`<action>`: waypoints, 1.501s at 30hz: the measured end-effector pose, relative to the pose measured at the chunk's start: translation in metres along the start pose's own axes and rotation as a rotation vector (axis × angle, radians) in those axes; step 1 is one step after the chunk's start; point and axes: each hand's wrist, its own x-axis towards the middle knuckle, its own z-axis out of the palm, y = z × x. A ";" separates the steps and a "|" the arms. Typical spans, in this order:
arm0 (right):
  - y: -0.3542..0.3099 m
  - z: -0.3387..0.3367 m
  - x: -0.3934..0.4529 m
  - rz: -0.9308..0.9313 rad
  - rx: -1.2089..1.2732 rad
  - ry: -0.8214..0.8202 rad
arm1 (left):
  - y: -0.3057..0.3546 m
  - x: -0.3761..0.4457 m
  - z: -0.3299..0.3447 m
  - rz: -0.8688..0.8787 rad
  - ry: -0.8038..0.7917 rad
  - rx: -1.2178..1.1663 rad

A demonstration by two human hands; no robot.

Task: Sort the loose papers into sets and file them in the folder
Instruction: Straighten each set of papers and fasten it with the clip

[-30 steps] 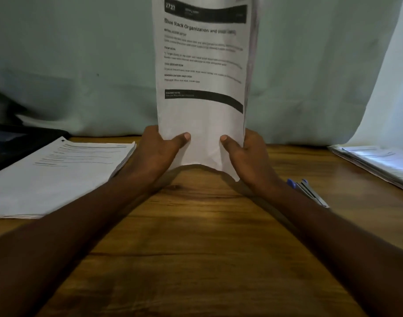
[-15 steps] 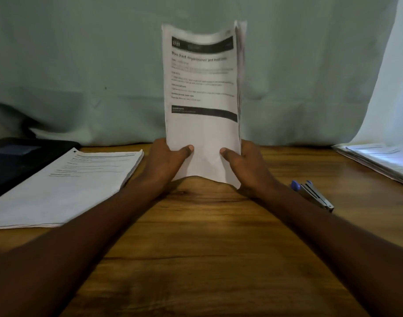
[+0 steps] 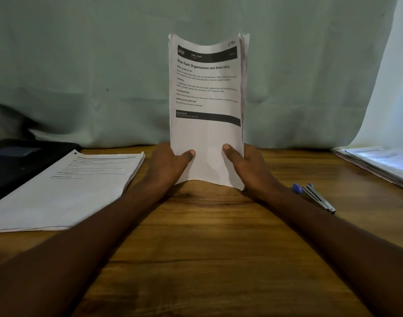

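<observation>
Both hands grip the upright paper set [image 3: 207, 133] at its lower corners, left hand [image 3: 167, 164] and right hand [image 3: 246, 167], bottom edge on the wooden counter [image 3: 196, 236]. A paper stack [image 3: 65, 191] and dark folder [image 3: 17, 165] flank the left, a stapler [image 3: 314, 196] and more papers [image 3: 378, 165] the right. Open wood lies nearer the person; a pale green curtain [image 3: 81, 65] hangs behind.

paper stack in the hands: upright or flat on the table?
Upright. The stack stands on its bottom edge on the table, printed face toward the camera, left hand and right hand gripping its lower sides.
</observation>
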 end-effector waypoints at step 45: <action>-0.007 0.014 0.013 -0.258 -0.113 0.268 | -0.022 0.014 0.003 0.203 -0.009 -0.142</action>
